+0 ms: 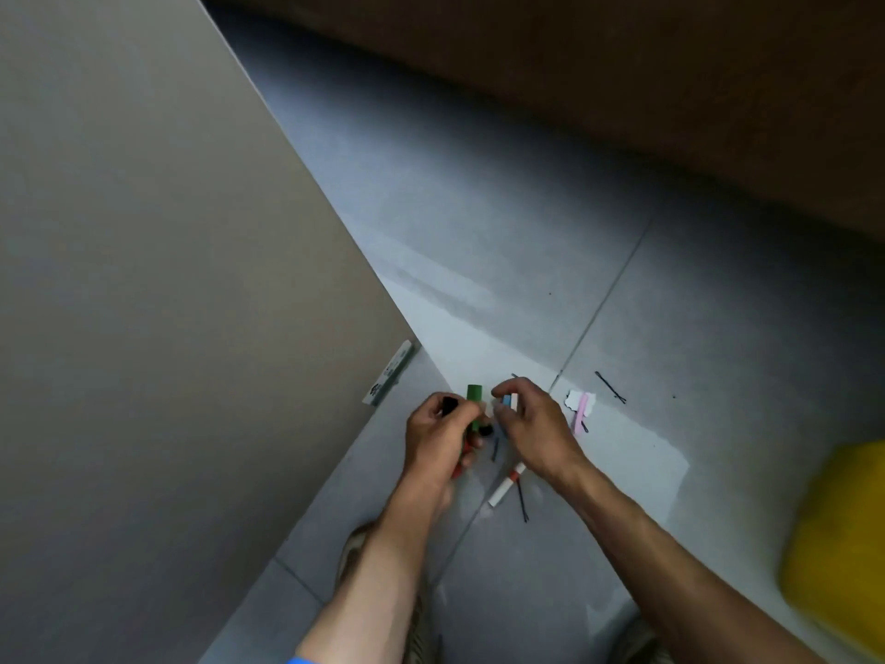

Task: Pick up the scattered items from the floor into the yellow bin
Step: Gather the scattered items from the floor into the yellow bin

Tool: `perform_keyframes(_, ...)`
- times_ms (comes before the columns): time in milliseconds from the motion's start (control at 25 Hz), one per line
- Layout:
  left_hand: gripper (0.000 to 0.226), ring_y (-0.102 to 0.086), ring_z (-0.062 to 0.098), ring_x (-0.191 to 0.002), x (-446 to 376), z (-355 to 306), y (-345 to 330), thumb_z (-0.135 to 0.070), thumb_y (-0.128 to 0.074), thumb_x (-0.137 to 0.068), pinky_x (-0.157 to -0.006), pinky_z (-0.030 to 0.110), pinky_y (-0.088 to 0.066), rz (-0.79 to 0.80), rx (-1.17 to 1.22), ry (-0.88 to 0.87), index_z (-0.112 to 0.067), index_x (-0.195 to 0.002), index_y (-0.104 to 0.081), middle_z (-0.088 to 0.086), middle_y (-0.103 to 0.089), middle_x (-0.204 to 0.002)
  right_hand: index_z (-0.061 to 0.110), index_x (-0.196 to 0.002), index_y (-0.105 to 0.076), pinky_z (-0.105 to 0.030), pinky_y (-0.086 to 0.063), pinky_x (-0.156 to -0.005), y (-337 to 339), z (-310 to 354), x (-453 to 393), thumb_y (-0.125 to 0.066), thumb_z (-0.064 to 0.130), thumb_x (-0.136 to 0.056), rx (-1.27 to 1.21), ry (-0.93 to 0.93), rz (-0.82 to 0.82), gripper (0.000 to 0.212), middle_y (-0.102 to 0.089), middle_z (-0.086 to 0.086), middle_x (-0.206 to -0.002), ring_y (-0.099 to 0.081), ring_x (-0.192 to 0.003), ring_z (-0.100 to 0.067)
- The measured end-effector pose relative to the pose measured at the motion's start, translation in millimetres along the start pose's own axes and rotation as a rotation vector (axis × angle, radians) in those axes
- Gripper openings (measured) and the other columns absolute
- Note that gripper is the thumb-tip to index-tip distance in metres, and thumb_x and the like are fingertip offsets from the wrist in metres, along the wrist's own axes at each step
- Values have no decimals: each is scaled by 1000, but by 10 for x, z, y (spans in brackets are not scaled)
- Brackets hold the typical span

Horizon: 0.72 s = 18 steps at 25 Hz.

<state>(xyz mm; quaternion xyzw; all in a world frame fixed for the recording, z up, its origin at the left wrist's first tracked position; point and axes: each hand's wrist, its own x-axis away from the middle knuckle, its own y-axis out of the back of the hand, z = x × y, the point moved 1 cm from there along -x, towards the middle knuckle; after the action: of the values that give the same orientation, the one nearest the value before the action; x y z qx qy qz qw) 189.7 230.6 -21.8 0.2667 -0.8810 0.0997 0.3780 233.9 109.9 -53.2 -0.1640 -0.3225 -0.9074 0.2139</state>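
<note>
Two hands work over the floor, the left hand (pixel 438 436) and the right hand (pixel 531 424). One yellow bin (pixel 838 543). One green marker (pixel 475 400), one red-and-white marker (pixel 506 484), one pink stick (pixel 580 414), three black bobby pins: (pixel 610 387), (pixel 523 505), (pixel 495 449).

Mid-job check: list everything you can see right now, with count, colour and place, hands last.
Green marker: 1, green, held in the left hand.
White marker: 1, white with red band, floor below the right hand.
Blue-and-white item: 1, pinched by the right hand; too small to identify.
Hairpins: at least 2, black, floor right of and below the hands.
Pink stick: 1, pink, on a white scrap.
Yellow bin: 1, yellow, right edge.
Left hand: gripping markers.
Right hand: pinching.
</note>
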Motion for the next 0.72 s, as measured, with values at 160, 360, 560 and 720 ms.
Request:
perform_keyframes(160, 16, -49, 16, -43, 413, -123, -192, -8, -59, -87, -37, 17, -26, 85, 243, 20, -16, -98, -67, 9, -63, -64, 27, -99, -63, -16, -41, -69, 368, -134, 365, -59, 18, -93, -94, -47, -41, 12, -62, 5, -101, -56, -81, -3)
perform_keyframes(360, 23, -52, 15, -48, 566, -44, 139, -16, -49, -86, -34, 16, -31, 83, 648, 172, -11, -106, -61, 9, -60, -68, 10, -88, -67, -23, -40, -54, 360, 13, 489, -42, 1, -87, -683, -356, 70, 26, -64, -7, -89, -53, -63, -15)
perform_keyframes(560, 15, -63, 21, -58, 313, 98, 410, -21, -63, -84, -33, 17, -33, 1, 593, 255, -14, -97, -61, 9, -62, -72, 7, -88, -63, -27, -38, -46, -80, 155, 224, -56, 11, -88, -783, -501, 195, 8, -57, -10, -72, -50, -51, -19)
perform_keyframes(720, 10, -63, 17, -52, 111, 199, 448, -14, -63, -89, -34, 17, -32, -125, 391, 259, -10, -98, -60, 9, -65, -76, 8, -100, -54, -35, -43, -67, -475, 141, -75, -57, 35, -92, 324, -21, -30, 28, -67, -13, -96, -63, -88, -34)
